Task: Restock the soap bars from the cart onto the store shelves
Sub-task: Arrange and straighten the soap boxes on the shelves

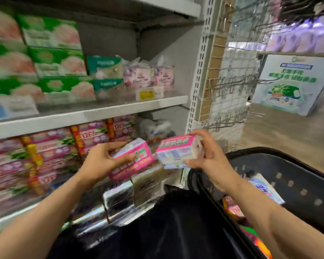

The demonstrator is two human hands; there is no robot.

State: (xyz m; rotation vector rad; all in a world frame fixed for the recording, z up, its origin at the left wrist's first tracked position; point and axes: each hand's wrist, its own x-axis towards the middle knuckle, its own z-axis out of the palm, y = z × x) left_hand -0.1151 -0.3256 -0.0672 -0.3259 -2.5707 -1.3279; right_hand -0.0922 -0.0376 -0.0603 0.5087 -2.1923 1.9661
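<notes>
1. Shelves [90,114] fill the space ahead of and left of both hands; pink packs already crowd the row beyond the left hand, so these likely belong there.
2. Cart [281,165] sits below and right of the right hand, more packs inside, within easy reach.
3. Left hand [101,161] grips one pink soap pack [138,157], tilted shelfward.
4. Right hand [209,161] pinches a second soap pack [176,150] by its end, just beside the first.
</notes>
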